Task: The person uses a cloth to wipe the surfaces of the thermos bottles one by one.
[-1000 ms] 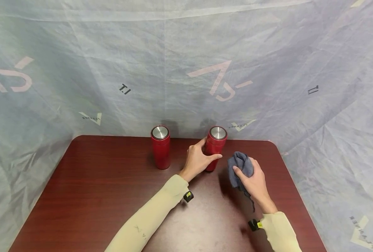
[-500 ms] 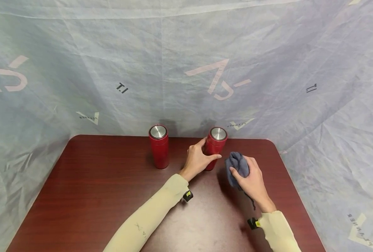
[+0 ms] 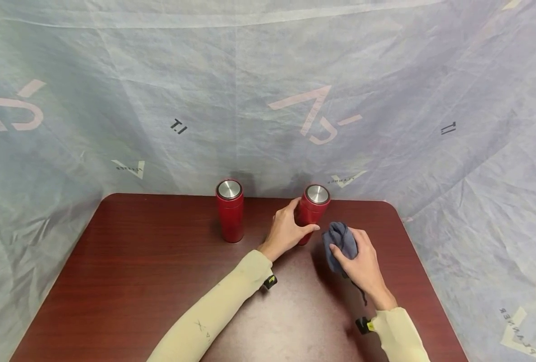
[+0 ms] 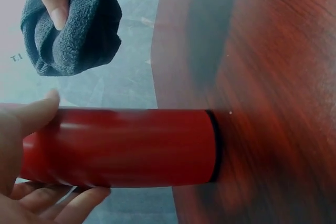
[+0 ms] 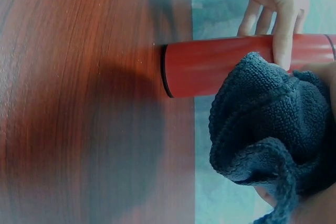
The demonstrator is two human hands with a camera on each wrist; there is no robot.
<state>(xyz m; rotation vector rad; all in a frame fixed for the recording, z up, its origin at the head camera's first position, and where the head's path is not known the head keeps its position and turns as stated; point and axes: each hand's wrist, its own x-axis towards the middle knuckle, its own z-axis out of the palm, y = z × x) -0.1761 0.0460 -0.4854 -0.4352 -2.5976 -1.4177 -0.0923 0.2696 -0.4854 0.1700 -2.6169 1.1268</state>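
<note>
My left hand (image 3: 287,230) grips the right-hand red vacuum flask (image 3: 312,210) around its body, thumb on the near side and fingers behind it. The flask has a brushed-metal lid top and leans slightly to the right. In the left wrist view, its black-rimmed base (image 4: 214,146) shows against the tabletop. Just right of the flask, my right hand (image 3: 365,260) holds a bunched blue-grey terry cloth (image 3: 340,246) above the table, a thin end dangling below. In the right wrist view, the cloth (image 5: 262,124) overlaps part of the flask.
A second, matching red flask (image 3: 230,216) stands upright to the left, near the back edge of the dark red wooden table (image 3: 150,246). Behind and on both sides hangs a grey printed fabric sheet (image 3: 195,90).
The gripped flask's top has tipped a little to the right. The cloth and my right hand have shifted slightly left and down. My left hand keeps its hold.
</note>
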